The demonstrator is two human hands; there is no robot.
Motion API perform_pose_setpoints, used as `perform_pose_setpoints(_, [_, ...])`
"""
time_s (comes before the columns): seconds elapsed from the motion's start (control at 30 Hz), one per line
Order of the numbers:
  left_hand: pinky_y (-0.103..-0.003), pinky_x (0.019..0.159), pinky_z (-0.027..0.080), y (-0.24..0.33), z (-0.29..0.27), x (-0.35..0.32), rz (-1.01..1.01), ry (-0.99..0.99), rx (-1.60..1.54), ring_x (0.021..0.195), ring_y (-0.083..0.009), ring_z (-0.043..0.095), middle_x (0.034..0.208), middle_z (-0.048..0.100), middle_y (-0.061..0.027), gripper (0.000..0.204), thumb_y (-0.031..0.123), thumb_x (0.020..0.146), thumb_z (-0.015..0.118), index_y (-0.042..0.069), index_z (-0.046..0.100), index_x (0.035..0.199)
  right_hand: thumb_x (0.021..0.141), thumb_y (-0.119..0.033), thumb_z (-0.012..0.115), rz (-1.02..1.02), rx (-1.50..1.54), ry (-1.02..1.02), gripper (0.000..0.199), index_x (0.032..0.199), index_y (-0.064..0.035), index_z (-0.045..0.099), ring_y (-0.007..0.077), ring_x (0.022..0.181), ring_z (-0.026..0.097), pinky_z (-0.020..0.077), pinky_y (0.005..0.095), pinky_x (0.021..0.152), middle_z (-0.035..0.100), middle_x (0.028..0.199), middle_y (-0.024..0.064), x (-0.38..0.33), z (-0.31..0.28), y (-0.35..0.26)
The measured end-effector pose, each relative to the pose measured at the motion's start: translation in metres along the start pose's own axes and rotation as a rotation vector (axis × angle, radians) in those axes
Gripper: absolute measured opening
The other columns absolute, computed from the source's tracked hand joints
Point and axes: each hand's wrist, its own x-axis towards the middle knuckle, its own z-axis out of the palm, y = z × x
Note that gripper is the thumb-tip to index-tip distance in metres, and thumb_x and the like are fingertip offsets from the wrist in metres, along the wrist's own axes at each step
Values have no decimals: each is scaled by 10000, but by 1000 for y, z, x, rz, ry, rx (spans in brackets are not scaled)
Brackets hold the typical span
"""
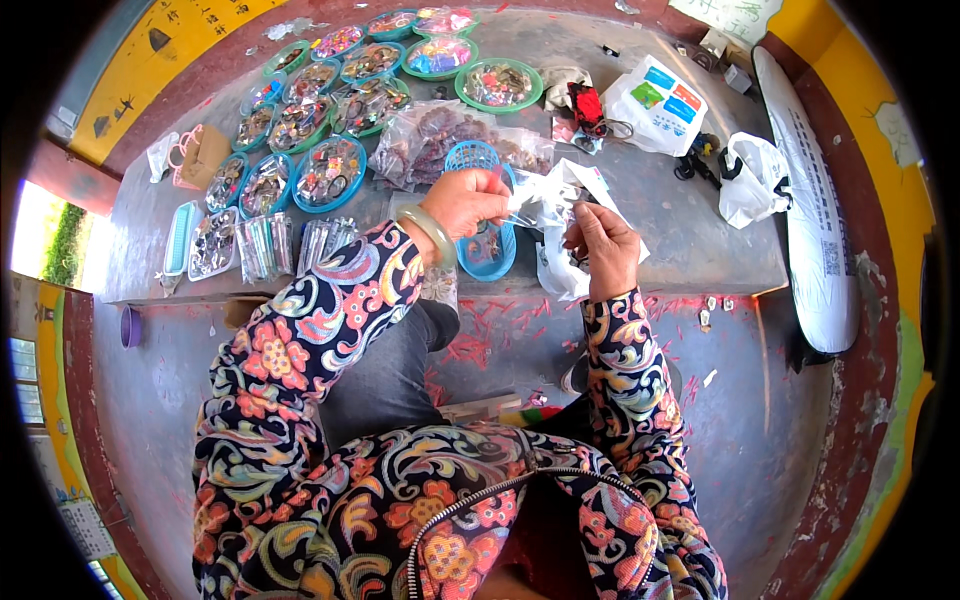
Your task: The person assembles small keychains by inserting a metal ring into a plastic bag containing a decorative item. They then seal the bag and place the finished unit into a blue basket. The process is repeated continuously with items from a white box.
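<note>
My left hand [462,207], with a pale bangle [429,231] at its wrist, is closed in a pinch at the edge of a crumpled white plastic bag [546,192]. To its right, my right hand [606,246] has its fingers bent together over the bag's other side. A small dark bit shows near those fingertips, too small to name. Under and beside my left hand sits a blue oval plastic basket [490,268] with small items in it. An upright blue lattice basket [472,155] stands just behind my left hand, partly hidden by it.
Round trays of trinkets [331,172] crowd the platform's left. Bundled pens [264,247] lie near its front edge. Clear bags [430,140] lie mid-platform. White carrier bags [655,105] and a long white wrapped object [808,200] are at right. Red scraps [480,335] litter the floor.
</note>
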Motion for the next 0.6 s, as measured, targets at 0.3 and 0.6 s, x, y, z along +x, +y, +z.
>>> perform_pose_setpoints(0.3, [-315, 534, 430, -10, -2, 2, 267, 70, 903, 549, -200, 545, 594, 559, -86, 175, 181, 658, 654, 43, 559, 708, 659, 28, 561, -891, -666, -250, 292, 941, -46, 579, 261, 774, 603, 499, 320, 641, 594, 931, 105, -18, 24, -27])
perform_pose_setpoints(0.6, [-387, 538, 437, -15, 12, -3, 418, -16, 1051, 629, -313, 572, 645, 587, -120, 130, 175, 664, 633, 66, 569, 688, 666, -35, 521, -833, -914, -355, 156, 820, -59, 512, 236, 688, 557, 465, 334, 566, 548, 791, 73, -27, 31, -13])
